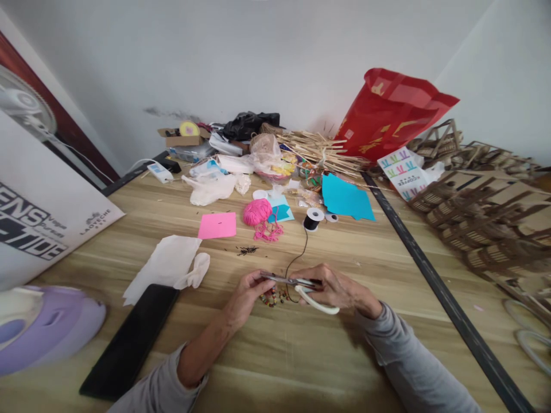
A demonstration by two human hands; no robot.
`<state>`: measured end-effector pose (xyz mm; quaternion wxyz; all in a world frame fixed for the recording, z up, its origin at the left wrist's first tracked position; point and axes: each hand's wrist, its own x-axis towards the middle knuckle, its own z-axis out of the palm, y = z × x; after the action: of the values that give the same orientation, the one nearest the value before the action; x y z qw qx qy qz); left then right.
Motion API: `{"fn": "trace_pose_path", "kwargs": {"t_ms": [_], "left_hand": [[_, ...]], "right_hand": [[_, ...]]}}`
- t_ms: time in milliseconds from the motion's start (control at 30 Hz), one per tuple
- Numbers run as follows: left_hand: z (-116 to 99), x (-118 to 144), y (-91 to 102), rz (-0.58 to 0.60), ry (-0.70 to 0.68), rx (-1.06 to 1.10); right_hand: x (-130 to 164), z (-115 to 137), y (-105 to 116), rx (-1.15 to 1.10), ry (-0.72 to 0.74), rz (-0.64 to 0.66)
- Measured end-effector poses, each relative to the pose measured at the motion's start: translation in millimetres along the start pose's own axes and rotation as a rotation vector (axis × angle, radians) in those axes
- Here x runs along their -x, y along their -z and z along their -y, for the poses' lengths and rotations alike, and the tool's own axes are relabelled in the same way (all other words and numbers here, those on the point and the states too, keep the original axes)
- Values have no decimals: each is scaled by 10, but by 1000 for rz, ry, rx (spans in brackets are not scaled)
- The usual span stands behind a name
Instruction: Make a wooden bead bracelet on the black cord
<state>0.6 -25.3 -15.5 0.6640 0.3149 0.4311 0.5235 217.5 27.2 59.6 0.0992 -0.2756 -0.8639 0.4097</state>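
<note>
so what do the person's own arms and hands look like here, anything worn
Both hands are bare: no gloves, rings or watch show on the left hand or the right hand. Each arm wears a plain light grey long sleeve with no markings. The left sleeve is pushed up toward the elbow; the right sleeve reaches the wrist.

white banner: "LAOVECHE", "Vogue" | white card: "COFFEE"

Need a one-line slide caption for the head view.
Right hand holds scissors to black cord from a spool; left hand steadies it over beads.
</note>
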Motion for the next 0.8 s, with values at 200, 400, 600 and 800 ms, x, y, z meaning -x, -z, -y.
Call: {"fn": "trace_pose_path", "kwargs": {"t_ms": [200,400,600,800], "left_hand": [[-21,7,-14,-5,-12,-12],[-63,24,-37,13,-11,-1],[-110,24,-54,16,11,105],[-205,-21,27,22,-22,277]], "right_hand": [[-11,-101,-36,-22,13,9],[-60,-238,-114,-18,4,-119],[-15,-241,-36,183,-17,-211],[240,-215,136,362,-62,-293]]}}
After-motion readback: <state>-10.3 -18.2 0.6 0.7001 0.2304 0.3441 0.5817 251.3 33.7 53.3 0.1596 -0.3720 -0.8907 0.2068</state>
